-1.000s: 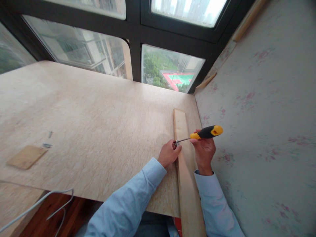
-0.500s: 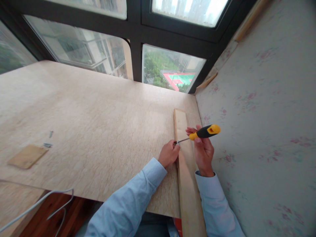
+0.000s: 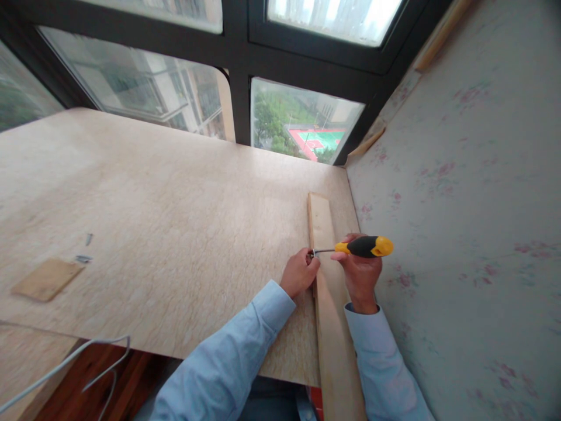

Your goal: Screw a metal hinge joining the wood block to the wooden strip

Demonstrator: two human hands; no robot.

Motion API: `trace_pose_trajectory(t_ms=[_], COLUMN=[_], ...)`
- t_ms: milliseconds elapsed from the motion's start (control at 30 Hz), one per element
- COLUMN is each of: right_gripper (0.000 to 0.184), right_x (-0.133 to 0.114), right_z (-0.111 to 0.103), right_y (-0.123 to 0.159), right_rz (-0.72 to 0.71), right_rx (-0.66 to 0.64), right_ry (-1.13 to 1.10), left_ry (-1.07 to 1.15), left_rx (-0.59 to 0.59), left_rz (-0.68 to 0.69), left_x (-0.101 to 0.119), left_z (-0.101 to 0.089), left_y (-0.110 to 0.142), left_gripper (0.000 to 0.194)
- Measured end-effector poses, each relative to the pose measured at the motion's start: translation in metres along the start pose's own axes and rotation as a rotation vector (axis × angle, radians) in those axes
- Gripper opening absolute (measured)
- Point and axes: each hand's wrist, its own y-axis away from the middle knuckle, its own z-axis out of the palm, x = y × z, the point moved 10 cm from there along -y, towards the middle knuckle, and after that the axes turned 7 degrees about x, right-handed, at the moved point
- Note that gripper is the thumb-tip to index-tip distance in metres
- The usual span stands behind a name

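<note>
- Your right hand [image 3: 362,272] is closed around the yellow-and-black handle of a screwdriver [image 3: 364,246], the handle's butt pointing toward the wallpapered wall [image 3: 460,175].
- The screwdriver lies nearly level above the wooden board [image 3: 339,345], its thin shaft running left to the fingertips of your other hand.
- Your left hand [image 3: 300,273] is pinched on a small metal piece [image 3: 314,253] at the board's left edge; the piece is too small to identify, and you cannot tell whether the screwdriver's tip is seated in it.
- Your two hands are near each other but apart, with the shaft bridging the gap between them.
- The board lies lengthwise on the marble-patterned table [image 3: 184,216], close to the wall; its far end stops short of the dark window frame [image 3: 240,88], and its near end runs past the table's front edge beside you.
- Well to your left on the table lies a flat wooden offcut [image 3: 47,279], with small metal fittings [image 3: 83,258] just beyond its corner.
- A white cable [image 3: 65,362] loops across the lower left, over reddish-brown wood [image 3: 94,383].
</note>
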Motion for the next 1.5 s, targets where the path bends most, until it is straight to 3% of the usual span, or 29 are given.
trace_pose_trajectory(t_ms=[333, 667, 967, 1300, 1500], right_gripper=[0.038, 0.041, 0.038, 0.042, 0.046], right_x=[0.006, 0.002, 0.014, 0.008, 0.002], right_z=[-0.015, -0.034, -0.044, -0.070, -0.065], right_y=[-0.007, -0.011, -0.016, -0.021, -0.027], right_rz=[-0.054, 0.003, 0.034, -0.088, -0.144], right_rx=[0.075, 0.303, 0.309, 0.396, 0.318], right_ry=[0.201, -0.070, 0.004, 0.401, 0.772], left_ry=[-0.014, 0.022, -0.022, -0.091, -0.056], left_rx=[-0.010, -0.022, 0.066, 0.040, 0.008], left_rz=[-0.002, -0.010, -0.095, -0.125, -0.134], left_x=[-0.001, -0.003, -0.003, -0.001, 0.002], left_z=[0.001, 0.002, -0.003, -0.002, -0.001], left_y=[0.000, -0.001, -0.005, -0.011, -0.008], left_gripper=[0.028, 0.031, 0.032, 0.024, 0.023])
